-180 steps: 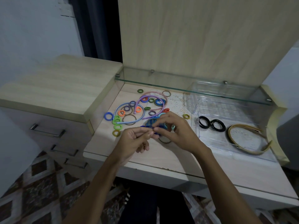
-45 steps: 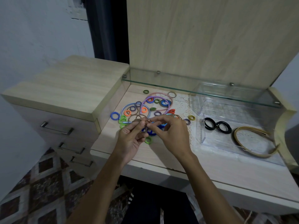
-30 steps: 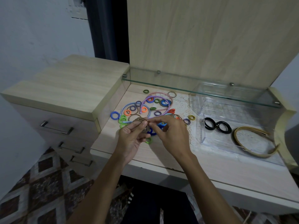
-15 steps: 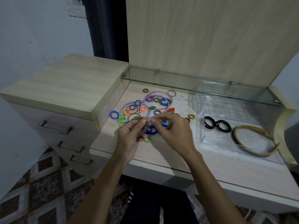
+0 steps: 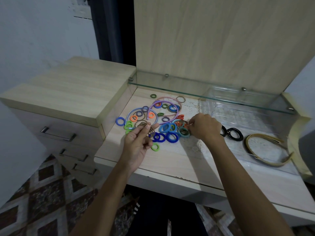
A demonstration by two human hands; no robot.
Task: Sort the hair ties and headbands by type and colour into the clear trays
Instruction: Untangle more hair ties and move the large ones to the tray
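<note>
My left hand (image 5: 139, 139) pinches a bundle of brown ties (image 5: 148, 128) above the tabletop (image 5: 172, 160); right hand (image 5: 203, 127) pinches another in the pile (image 5: 170, 132) at 12 o'clock; lift slowly, free snags, then tray (image 5: 238, 150) at 3 o'clock.

Fingertips and trays hard to read

The right hand (image 5: 205, 127) covers whatever its fingertips pinch, perhaps a brown tie; the clear tray (image 5: 265, 160) edges blur into the tabletop, and both forearms run off frame.
</note>
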